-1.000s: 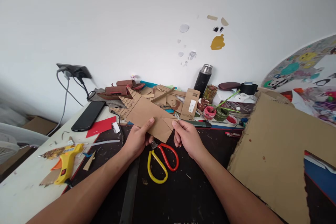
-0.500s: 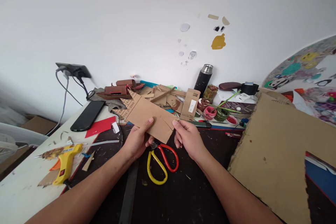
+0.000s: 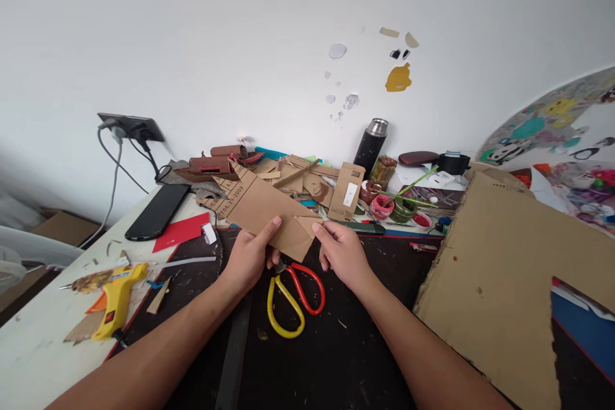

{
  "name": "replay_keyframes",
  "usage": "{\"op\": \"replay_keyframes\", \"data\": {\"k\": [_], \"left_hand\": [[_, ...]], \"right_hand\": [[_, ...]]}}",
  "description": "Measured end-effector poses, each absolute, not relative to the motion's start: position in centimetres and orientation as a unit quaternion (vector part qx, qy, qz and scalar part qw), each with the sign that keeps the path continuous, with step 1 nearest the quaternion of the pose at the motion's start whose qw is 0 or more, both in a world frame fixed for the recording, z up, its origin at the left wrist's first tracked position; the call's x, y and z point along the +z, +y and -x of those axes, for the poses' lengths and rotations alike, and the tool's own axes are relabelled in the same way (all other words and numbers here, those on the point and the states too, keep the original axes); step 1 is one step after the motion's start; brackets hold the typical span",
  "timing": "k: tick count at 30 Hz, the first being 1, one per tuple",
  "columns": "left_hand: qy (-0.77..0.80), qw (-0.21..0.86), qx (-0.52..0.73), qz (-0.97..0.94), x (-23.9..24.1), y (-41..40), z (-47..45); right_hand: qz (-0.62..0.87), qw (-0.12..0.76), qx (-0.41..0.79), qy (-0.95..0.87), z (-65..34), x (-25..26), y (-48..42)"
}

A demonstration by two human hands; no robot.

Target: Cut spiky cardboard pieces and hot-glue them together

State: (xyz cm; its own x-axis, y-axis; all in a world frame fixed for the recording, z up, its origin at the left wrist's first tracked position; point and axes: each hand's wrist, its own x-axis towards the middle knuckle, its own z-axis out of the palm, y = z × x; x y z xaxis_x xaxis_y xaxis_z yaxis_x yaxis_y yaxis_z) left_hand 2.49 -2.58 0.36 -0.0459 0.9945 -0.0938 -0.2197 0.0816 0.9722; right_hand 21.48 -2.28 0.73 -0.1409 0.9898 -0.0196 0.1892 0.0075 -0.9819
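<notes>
Narrow room between scissors [image 3: 290, 296] and right hand [image 3: 346, 256]; rightward barrier: cardboard sheet [image 3: 494, 269], perhaps raised.

The cardboard [image 3: 262, 202] hides most of the left hand's [image 3: 247, 256] fingers and, with that hand, the blades of the scissors [image 3: 295, 283] and the far end of the dark strip [image 3: 234, 346]. The bottom edge crops both forearms [image 3: 177, 327] and that strip, while the right edge cuts the sheet [image 3: 494, 275] and wall panel [image 3: 533, 129]. The box's [image 3: 344, 193] print is too small to read.
</notes>
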Motion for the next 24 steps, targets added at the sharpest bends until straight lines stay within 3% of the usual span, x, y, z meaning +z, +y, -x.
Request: {"op": "replay_keyframes", "data": {"k": [24], "left_hand": [[0.465, 0.585, 0.548, -0.376, 0.58, -2.64, -2.72]], "right_hand": [[0.508, 0.427, 0.503, -0.554, -21.53, 0.33, -2.18]]}}
